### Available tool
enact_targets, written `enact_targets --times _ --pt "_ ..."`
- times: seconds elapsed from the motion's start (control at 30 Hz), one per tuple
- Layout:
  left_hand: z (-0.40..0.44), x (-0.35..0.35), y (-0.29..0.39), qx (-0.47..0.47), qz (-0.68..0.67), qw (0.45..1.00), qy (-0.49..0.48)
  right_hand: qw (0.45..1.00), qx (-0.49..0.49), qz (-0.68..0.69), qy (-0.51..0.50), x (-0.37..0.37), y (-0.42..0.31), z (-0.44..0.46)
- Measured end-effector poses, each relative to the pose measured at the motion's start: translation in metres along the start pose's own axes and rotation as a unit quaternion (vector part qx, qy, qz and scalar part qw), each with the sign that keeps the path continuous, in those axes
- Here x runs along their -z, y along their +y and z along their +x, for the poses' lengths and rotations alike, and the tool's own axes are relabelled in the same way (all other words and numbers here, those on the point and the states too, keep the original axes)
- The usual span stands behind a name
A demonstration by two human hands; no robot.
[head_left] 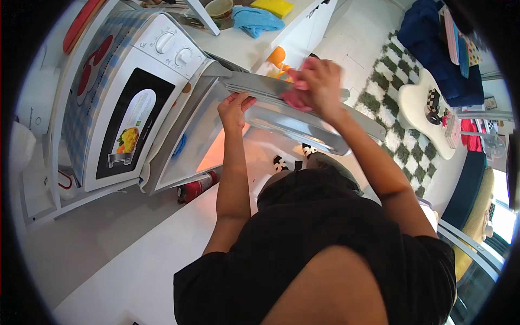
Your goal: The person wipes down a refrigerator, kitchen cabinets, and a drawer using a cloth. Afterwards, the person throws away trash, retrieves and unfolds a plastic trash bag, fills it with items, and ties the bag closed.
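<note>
A grey fridge door stands open in front of me, its inner side and shelf facing my body. My left hand grips the inner edge of this door by the rubber seal, fingers bent around it. In my right hand, slightly blurred, is a pink cloth, bunched up and pressed against the door's top edge. The open fridge is to the left, with a warm light glowing low inside. Something blue lies within it.
A white microwave sits above the fridge at left. Beyond the door is a white counter with a blue cloth, a yellow packet and a bowl. A red fire extinguisher lies low; a checkered rug is right.
</note>
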State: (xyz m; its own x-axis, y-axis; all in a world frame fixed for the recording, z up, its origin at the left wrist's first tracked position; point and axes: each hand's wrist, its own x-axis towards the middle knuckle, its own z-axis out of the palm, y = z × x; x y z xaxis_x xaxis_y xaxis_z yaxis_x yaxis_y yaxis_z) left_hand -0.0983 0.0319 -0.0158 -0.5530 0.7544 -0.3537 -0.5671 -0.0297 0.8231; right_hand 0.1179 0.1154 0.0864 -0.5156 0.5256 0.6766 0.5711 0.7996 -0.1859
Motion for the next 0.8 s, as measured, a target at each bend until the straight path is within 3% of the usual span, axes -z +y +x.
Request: enact_targets --times 0.1,0.23,0.4,0.63,0.8 --pt "-0.002 0.002 -0.005 -0.007 -0.038 0.999 -0.001 0.996 0.042 0.075 -0.038 -0.066 -0.035 0.022" --pt "-0.003 0.001 -0.007 -0.016 -0.073 0.997 0.003 0.988 0.133 0.033 -0.065 -0.115 -0.057 0.028" --pt "-0.004 0.001 -0.008 -0.008 -0.037 0.999 0.027 0.978 0.142 0.030 -0.148 -0.118 -0.066 0.034" --pt "-0.011 -0.002 -0.007 -0.032 -0.053 0.998 0.024 0.972 0.185 -0.037 -0.143 -0.109 -0.072 0.027" --pt "-0.012 0.001 -0.008 -0.025 -0.091 0.995 -0.005 0.959 0.148 -0.076 -0.230 -0.092 -0.070 0.013"
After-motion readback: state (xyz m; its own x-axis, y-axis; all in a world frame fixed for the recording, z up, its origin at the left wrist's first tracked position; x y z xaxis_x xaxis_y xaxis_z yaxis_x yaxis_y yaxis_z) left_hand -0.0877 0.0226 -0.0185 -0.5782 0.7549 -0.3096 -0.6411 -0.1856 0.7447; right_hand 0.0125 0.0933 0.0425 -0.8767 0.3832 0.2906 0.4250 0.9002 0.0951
